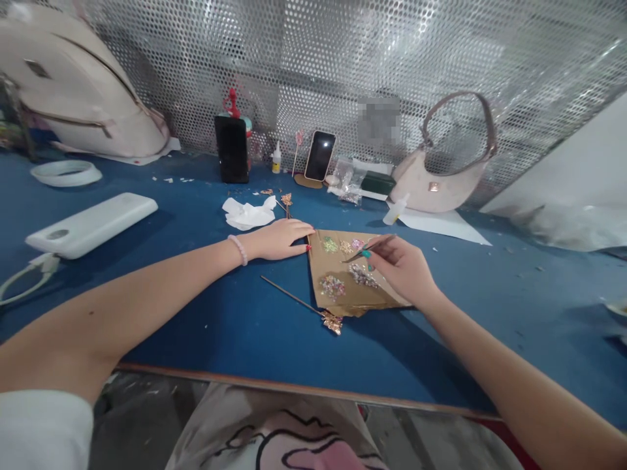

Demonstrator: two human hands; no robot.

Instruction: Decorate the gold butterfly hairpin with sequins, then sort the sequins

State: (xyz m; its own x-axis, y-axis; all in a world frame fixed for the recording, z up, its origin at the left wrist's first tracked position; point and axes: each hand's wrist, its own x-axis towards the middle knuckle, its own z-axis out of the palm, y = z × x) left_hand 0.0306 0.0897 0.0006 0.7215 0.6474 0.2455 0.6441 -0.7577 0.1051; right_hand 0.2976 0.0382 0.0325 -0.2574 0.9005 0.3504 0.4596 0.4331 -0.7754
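My right hand (399, 264) is closed round a pair of tweezers (360, 253), their tips over a piece of brown cardboard (362, 301). Small heaps lie on this cardboard: green bits (330, 245), gold bits (345, 247), pink bits (358, 243), pinkish beads (332, 287) and greyish beads (362, 275). Whether the tips pinch anything is too small to see. My left hand (281, 239) lies flat with fingers stretched out, fingertips at the cardboard's left edge. A hairpin (332, 322) with a gold ornament rests by the near edge, its stick pointing left.
Behind my left hand are a crumpled tissue (249, 213) and another gold ornament (287, 200). Two phones (232, 149), a glue bottle (277, 158) and a handbag (443, 179) stand along the mesh wall. A second small bottle (396, 210) lies tilted. A power bank (93, 224) is at left.
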